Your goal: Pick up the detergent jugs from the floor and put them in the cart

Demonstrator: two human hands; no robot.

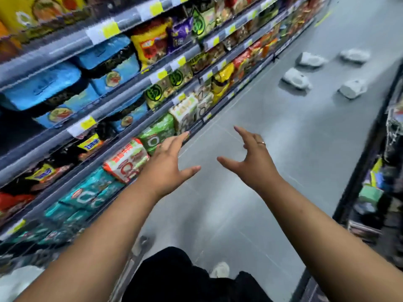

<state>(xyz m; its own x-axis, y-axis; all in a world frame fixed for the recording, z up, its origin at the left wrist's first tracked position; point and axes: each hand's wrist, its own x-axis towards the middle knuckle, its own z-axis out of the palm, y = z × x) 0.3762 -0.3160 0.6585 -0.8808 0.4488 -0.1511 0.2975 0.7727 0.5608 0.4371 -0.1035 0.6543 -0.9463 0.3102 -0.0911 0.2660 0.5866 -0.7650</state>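
Several white detergent jugs lie on their sides on the grey aisle floor far ahead at the upper right: one jug [296, 79], another jug [352, 89], a third jug [311, 59], and more behind. My left hand [168, 166] and my right hand [253, 162] are both stretched forward over the floor with fingers spread, holding nothing, well short of the jugs. A wire cart edge [26, 253] shows blurred at the lower left, with something white inside it.
Shelves of noodle packs [130, 162] line the left side of the aisle. A dark shelf unit [375, 192] with goods stands on the right. My dark trousers and a shoe [220, 269] show below. Grey floor [272, 138] runs between.
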